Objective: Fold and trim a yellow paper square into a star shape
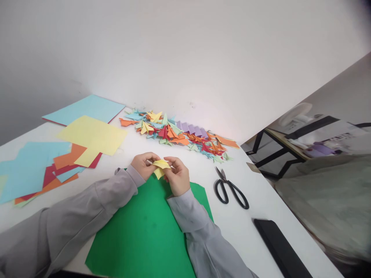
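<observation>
A small piece of folded yellow paper (159,170) is held up between my two hands, over the far end of a green sheet (142,224). My left hand (143,165) pinches its left side with thumb and fingers. On the opposite side, my right hand (178,175) grips the paper the same way. Creases and a pointed lower part show on it; my fingertips hide its side edges. Beyond the hands lies a long heap of small folded paper pieces (164,131) in several colours, some shaped like paper planes.
Black-handled scissors (228,187) lie right of the green sheet, with a long black object (281,247) nearer the table's right edge. Loose coloured paper (37,166) and a yellow sheet (92,133) spread across the left. Behind them, a blue sheet (87,108) lies by the wall.
</observation>
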`<control>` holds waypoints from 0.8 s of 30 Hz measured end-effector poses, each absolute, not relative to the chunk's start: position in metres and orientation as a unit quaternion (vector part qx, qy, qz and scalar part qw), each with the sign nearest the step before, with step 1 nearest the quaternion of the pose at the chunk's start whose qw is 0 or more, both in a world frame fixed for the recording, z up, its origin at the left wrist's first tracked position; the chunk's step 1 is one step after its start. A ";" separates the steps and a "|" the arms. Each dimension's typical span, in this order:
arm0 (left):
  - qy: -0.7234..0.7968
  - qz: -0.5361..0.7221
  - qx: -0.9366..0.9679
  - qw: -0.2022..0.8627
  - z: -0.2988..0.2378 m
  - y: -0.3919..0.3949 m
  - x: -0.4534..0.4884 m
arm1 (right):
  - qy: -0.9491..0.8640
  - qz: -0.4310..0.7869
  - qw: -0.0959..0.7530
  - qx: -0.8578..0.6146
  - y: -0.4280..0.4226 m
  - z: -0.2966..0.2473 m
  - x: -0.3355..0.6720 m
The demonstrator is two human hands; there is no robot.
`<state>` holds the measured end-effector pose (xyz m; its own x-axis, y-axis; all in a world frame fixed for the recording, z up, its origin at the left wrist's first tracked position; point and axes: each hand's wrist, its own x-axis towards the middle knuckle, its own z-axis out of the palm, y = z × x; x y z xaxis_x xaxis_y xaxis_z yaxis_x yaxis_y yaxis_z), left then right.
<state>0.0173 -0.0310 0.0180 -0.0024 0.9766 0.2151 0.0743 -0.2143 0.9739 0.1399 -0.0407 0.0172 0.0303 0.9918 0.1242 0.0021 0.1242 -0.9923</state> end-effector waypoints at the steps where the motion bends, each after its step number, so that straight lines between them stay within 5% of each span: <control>1: 0.468 0.532 0.568 0.419 0.019 -0.031 0.017 | -0.527 0.462 0.533 -0.474 -0.041 0.018 0.140; 24: 0.448 0.563 0.543 0.433 0.016 -0.030 0.015 | -0.541 0.410 0.556 -0.480 -0.042 0.014 0.139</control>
